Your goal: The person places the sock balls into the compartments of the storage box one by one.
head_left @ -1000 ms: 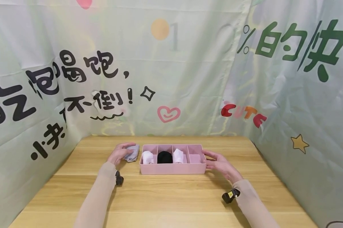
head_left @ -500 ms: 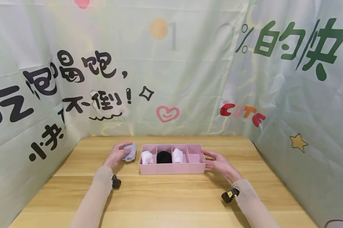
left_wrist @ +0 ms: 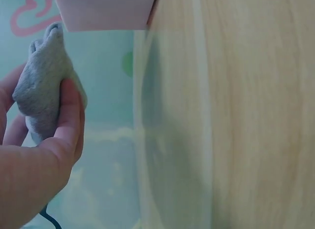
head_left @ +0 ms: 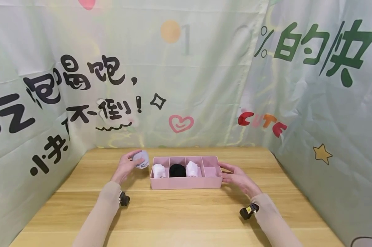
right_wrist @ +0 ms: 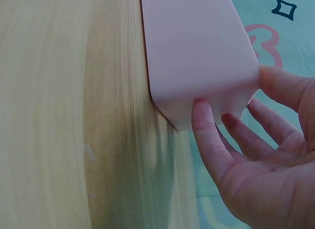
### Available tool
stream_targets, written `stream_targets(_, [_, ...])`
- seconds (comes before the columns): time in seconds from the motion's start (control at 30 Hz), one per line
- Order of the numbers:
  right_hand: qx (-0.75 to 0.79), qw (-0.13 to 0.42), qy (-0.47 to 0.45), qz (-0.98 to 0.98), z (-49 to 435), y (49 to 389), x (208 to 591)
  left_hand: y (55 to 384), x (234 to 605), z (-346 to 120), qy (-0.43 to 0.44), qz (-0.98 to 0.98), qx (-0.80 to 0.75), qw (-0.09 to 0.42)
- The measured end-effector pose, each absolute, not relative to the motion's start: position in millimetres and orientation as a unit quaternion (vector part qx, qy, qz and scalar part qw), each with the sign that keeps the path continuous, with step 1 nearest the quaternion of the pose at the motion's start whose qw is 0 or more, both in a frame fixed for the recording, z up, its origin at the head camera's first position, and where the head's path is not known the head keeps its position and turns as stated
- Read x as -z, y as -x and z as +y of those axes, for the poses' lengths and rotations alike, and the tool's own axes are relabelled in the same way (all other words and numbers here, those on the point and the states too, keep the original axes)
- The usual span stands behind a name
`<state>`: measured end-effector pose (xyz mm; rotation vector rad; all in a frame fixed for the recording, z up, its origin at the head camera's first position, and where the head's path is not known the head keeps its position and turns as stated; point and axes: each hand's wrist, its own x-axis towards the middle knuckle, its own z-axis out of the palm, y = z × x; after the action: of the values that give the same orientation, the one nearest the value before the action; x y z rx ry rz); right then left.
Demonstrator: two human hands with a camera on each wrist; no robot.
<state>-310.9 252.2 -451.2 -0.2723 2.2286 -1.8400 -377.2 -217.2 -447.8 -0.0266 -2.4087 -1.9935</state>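
My left hand [head_left: 126,166] holds a rolled grey sock [head_left: 141,160] between thumb and fingers, raised above the table left of the box. In the left wrist view, this sock [left_wrist: 47,81] is a soft bundle with a folded tip. A long pink divided box [head_left: 186,183] stands at the middle of the table. Inside, from the left, sit a white sock roll [head_left: 159,171], a black one [head_left: 177,170] and another white one [head_left: 192,169]; the rightmost compartment shows its pink floor. My right hand [head_left: 240,179] touches the box's right end with extended fingers [right_wrist: 209,133].
The wooden table [head_left: 186,216] extends in front of the box and to both sides. Printed cloth walls [head_left: 204,85] close off the back, left and right. Dark wrist cameras sit on both wrists.
My left hand has lifted the grey sock off the table, after shifting slightly left with it. My right hand stays at the box's end. The view has drifted slightly.
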Motion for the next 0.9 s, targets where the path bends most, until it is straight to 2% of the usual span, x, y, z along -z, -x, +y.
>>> stream_targets(0.57, [0.636, 0.124, 0.092, 0.756, 251, 312, 449, 366, 429, -192, 0.041, -0.753, 0.653, 0.078])
stream_targets(0.9, [0.645, 0.125, 0.083, 0.749, 250, 310, 449, 358, 437, -161, 0.069, -0.720, 0.684, 0.093])
